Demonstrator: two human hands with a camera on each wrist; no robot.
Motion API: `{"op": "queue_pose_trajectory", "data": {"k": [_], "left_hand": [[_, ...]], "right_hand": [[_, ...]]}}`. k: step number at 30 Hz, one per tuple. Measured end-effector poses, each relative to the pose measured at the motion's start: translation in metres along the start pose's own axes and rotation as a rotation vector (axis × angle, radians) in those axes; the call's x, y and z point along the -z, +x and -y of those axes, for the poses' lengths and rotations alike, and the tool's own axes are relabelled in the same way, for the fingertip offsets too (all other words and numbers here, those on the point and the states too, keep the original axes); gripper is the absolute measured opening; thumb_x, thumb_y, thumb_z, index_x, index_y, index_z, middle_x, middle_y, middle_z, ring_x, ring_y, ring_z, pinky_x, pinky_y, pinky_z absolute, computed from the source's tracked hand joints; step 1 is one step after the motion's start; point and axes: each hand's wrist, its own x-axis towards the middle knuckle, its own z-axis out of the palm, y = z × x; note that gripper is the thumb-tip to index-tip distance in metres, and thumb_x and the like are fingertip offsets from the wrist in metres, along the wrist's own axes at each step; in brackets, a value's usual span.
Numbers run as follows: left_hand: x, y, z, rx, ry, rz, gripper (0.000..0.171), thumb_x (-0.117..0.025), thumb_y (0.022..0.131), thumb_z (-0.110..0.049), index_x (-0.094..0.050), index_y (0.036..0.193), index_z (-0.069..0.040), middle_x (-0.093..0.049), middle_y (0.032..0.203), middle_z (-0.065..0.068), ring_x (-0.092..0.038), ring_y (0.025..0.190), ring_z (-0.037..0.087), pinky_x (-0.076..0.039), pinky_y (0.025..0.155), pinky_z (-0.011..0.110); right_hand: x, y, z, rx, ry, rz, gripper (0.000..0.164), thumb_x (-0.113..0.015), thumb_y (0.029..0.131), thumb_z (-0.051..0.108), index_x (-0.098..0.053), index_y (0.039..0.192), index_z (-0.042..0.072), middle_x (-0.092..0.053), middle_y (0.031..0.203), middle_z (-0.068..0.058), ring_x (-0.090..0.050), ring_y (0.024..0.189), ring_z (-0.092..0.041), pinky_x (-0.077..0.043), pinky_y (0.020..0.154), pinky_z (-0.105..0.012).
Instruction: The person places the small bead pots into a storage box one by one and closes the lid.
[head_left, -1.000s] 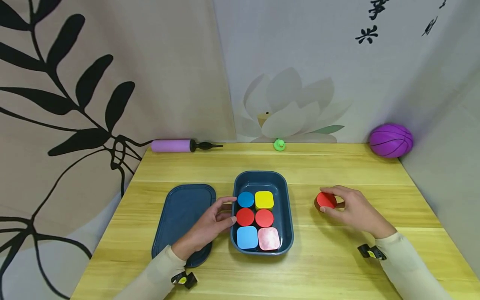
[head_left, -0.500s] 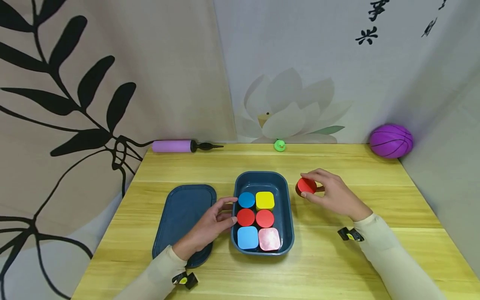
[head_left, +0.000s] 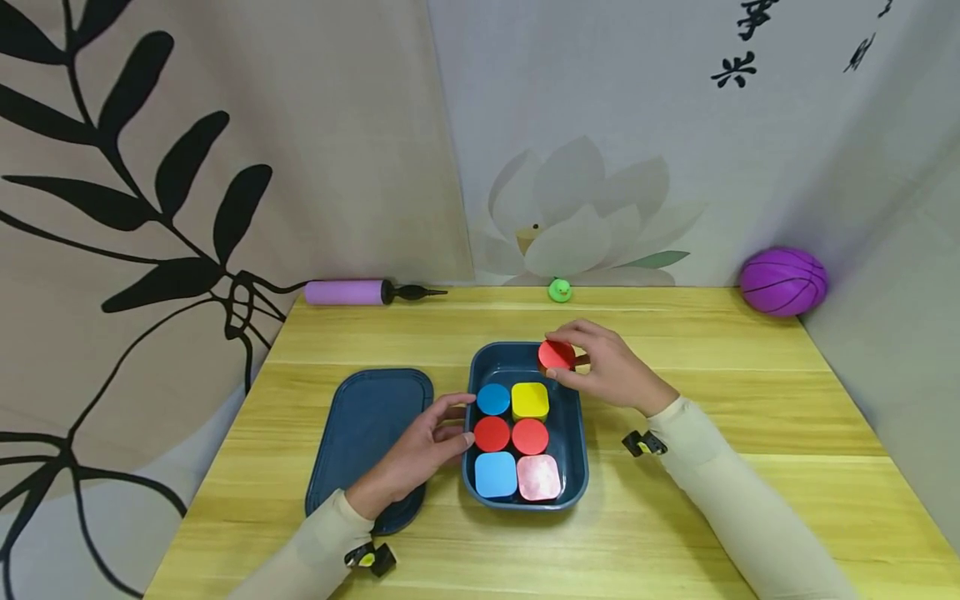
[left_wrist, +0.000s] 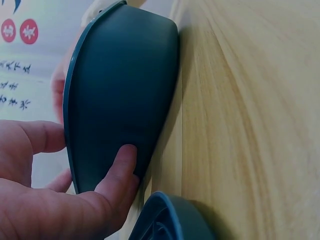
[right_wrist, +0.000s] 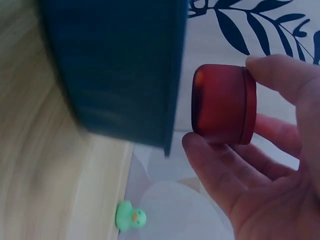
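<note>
Right hand [head_left: 611, 371]: fingers and thumb pinch a round red jar [head_left: 556, 355] by its sides, held over the far right corner of the dark blue bin [head_left: 577, 467], just above the rim. The wrist view shows the red jar [right_wrist: 223, 104] off the table, beside the bin's outer wall [right_wrist: 115, 70].
Left hand [head_left: 420, 450]: fingers fairly straight, pressed against the bin's left wall; thumb lies on the outside of it [left_wrist: 117, 172]. It steadies the bin and grips nothing.
Bin contents: six pieces in two columns. Nearest the far wall, a blue round [head_left: 492, 399] and a yellow square [head_left: 529, 401]; then two red rounds [head_left: 491, 434]; nearest the person, a light blue square [head_left: 495, 475] and a pink square [head_left: 537, 477].
Free room in bin: a bare strip along the far wall, under the held jar.
Lid [head_left: 363, 429]: flat on the table, left of the bin, under the left forearm.
Progress, as I judge it: six pieces packed, a seventh in the air and not yet set down; lid not yet on.
Far from bin: green duck [head_left: 558, 290], purple ball [head_left: 782, 281], pink pump [head_left: 348, 292] along the back edge of the table [head_left: 750, 500].
</note>
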Motion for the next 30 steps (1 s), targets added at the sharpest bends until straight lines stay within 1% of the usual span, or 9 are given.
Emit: {"op": "queue_pose_trajectory", "data": {"k": [4, 8, 15, 20, 23, 27, 30], "left_hand": [[0.001, 0.0, 0.0, -0.004, 0.005, -0.002, 0.061, -0.066, 0.106, -0.018, -0.039, 0.162, -0.019, -0.042, 0.16, 0.021, -0.057, 0.139, 0.038, -0.06, 0.101, 0.044], [0.001, 0.0, 0.001, -0.003, 0.007, -0.003, 0.061, -0.066, 0.106, -0.019, -0.039, 0.161, -0.02, -0.042, 0.161, 0.021, -0.056, 0.14, 0.038, -0.06, 0.101, 0.044], [0.001, -0.001, 0.001, 0.0, 0.014, -0.003, 0.061, -0.065, 0.107, -0.02, -0.039, 0.162, -0.019, -0.042, 0.16, 0.022, -0.055, 0.141, 0.038, -0.059, 0.102, 0.045], [0.0, -0.001, 0.0, 0.002, 0.014, -0.003, 0.06, -0.065, 0.107, -0.02, -0.039, 0.161, -0.019, -0.042, 0.16, 0.022, -0.055, 0.142, 0.039, -0.059, 0.102, 0.045], [0.0, 0.0, 0.0, 0.006, 0.013, -0.003, 0.06, -0.064, 0.107, -0.019, -0.04, 0.161, -0.02, -0.042, 0.161, 0.022, -0.054, 0.142, 0.039, -0.059, 0.103, 0.045], [0.0, 0.0, 0.0, 0.009, 0.014, -0.004, 0.06, -0.065, 0.107, -0.02, -0.039, 0.161, -0.02, -0.042, 0.161, 0.021, -0.055, 0.142, 0.039, -0.059, 0.102, 0.045], [0.001, -0.001, 0.0, 0.007, 0.008, -0.002, 0.061, -0.065, 0.107, -0.02, -0.039, 0.162, -0.019, -0.041, 0.161, 0.022, -0.055, 0.142, 0.039, -0.059, 0.102, 0.045]], "right_hand": [[-0.013, 0.013, 0.003, 0.02, -0.006, 0.003, 0.054, -0.087, 0.091, 0.03, -0.07, 0.136, 0.006, -0.065, 0.128, -0.006, -0.065, 0.109, -0.021, -0.065, 0.083, -0.034], [-0.025, 0.024, 0.006, 0.049, -0.034, 0.004, 0.053, -0.086, 0.091, 0.033, -0.071, 0.134, 0.006, -0.068, 0.126, -0.007, -0.065, 0.107, -0.021, -0.063, 0.086, -0.034], [-0.044, 0.038, 0.009, 0.036, -0.065, 0.007, 0.052, -0.086, 0.091, 0.036, -0.073, 0.132, 0.008, -0.074, 0.125, -0.007, -0.068, 0.109, -0.022, -0.062, 0.092, -0.038], [-0.054, 0.044, 0.009, 0.014, -0.081, 0.049, 0.052, -0.084, 0.092, 0.037, -0.073, 0.133, 0.008, -0.072, 0.128, -0.007, -0.068, 0.114, -0.024, -0.061, 0.097, -0.04], [-0.059, 0.044, 0.009, 0.015, -0.106, 0.07, 0.053, -0.083, 0.093, 0.039, -0.072, 0.133, 0.006, -0.071, 0.13, -0.009, -0.067, 0.116, -0.025, -0.061, 0.098, -0.04], [-0.065, 0.044, 0.009, 0.016, -0.144, 0.075, 0.053, -0.083, 0.093, 0.04, -0.073, 0.132, 0.005, -0.068, 0.13, -0.009, -0.067, 0.116, -0.025, -0.06, 0.1, -0.039], [-0.069, 0.044, 0.009, 0.019, -0.171, 0.072, 0.05, -0.083, 0.093, 0.04, -0.075, 0.128, 0.005, -0.067, 0.128, -0.009, -0.066, 0.115, -0.024, -0.06, 0.1, -0.038]]}}
